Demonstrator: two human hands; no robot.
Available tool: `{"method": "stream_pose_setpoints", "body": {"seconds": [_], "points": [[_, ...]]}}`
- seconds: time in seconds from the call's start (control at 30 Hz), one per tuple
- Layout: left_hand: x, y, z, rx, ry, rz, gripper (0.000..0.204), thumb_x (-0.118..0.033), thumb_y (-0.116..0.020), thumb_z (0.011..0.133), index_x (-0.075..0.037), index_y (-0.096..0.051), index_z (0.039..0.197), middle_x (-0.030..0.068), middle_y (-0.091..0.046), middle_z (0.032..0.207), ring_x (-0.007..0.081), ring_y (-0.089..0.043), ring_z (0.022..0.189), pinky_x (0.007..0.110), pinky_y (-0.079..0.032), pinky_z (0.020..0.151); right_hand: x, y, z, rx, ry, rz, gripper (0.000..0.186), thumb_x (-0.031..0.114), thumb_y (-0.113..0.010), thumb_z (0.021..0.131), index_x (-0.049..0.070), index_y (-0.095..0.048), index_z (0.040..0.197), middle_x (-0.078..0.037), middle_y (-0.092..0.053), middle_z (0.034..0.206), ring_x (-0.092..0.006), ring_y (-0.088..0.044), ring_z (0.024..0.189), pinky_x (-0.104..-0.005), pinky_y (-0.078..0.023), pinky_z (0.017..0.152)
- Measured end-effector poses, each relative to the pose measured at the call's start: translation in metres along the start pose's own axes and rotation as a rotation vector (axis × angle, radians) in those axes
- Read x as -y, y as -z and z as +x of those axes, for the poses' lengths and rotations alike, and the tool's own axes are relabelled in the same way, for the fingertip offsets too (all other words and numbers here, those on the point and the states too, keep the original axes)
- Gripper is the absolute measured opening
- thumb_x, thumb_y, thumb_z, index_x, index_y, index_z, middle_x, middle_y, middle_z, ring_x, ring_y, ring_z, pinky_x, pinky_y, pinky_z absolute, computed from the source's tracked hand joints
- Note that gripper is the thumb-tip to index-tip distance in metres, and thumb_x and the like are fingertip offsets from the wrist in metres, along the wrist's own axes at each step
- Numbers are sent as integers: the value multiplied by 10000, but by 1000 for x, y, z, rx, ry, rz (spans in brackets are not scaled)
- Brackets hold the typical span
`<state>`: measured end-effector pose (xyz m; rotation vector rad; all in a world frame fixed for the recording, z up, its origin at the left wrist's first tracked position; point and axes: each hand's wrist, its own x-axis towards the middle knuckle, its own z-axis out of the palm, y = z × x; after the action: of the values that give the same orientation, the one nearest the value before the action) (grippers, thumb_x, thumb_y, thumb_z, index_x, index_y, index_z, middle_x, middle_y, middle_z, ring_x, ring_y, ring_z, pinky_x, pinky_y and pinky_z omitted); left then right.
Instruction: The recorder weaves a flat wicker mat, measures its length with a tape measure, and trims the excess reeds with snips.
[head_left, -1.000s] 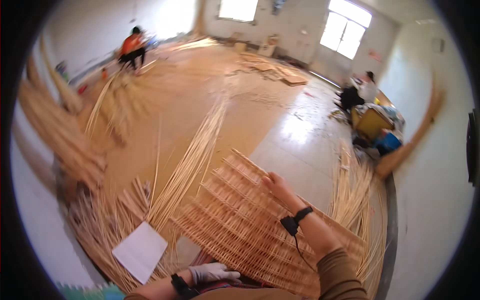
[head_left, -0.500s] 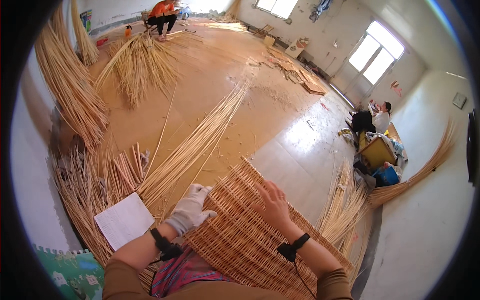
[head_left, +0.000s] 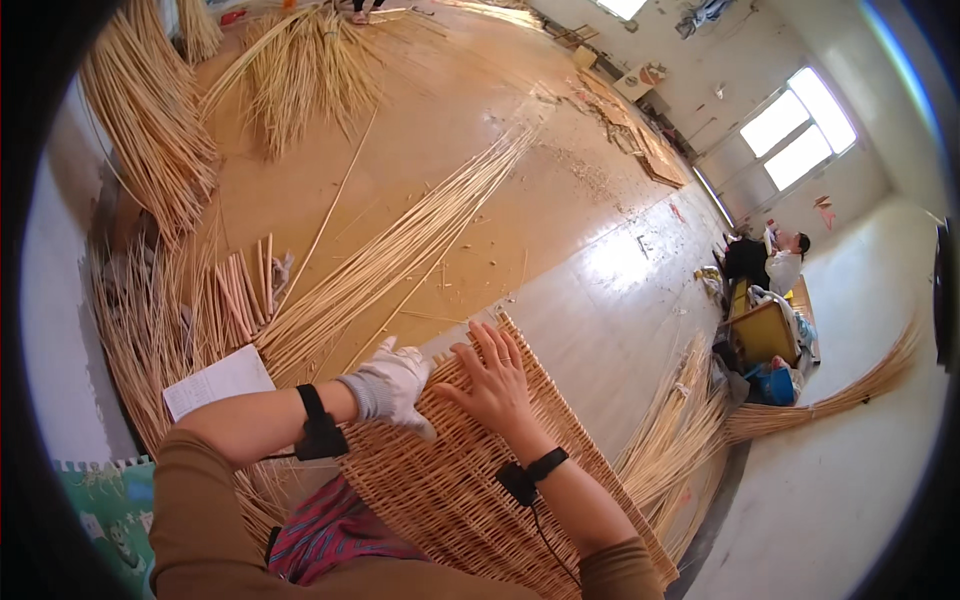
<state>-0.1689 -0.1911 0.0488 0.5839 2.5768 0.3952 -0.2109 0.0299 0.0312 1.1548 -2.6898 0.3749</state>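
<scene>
The woven panel is probably light and springy: hold opposite edges; the right hand lies splayed over it, whether the left hand grips cannot be told.

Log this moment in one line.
Left hand: gloved, at far end of woven panel | Right hand: bare, over same end | Paper: left of panel

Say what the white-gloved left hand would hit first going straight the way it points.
Probably the bare right hand, just ahead of the white-gloved left hand over the tan, woven wicker panel. Depth between them is unclear.
</scene>
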Motion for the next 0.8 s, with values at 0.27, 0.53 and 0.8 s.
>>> {"method": "stream_pose_setpoints", "body": {"seconds": [0.27,0.53,0.8], "points": [[5,-5,5,75,-54,20,1096,-787,-722,713,87,-526,1345,270,-648,1238,396,-631,1202,529,-282,1204,4,1,6,-17,-1,-9,596,627,-688,879,96,-676,1150,-162,-482,1492,-345,-439,1384,-515,-304,1174],[49,-47,-87,-494,58,-697,760,-395,-755,895,4,-454,1467,270,-502,1433,405,-574,1274,426,-482,1076,42,-2,-17,-121,-63,73,615,474,-729,915,180,-587,1435,-143,-458,1552,-360,-409,1440,-515,-310,1190],[18,-90,-124,-66,325,-459,825,-277,-780,794,-60,-436,1512,254,-549,1328,405,-600,1194,456,-515,995,123,-41,-26,142,93,151,707,650,-665,884,216,-597,1439,-209,-381,1614,-397,-232,1545,-539,-147,1257]]}}
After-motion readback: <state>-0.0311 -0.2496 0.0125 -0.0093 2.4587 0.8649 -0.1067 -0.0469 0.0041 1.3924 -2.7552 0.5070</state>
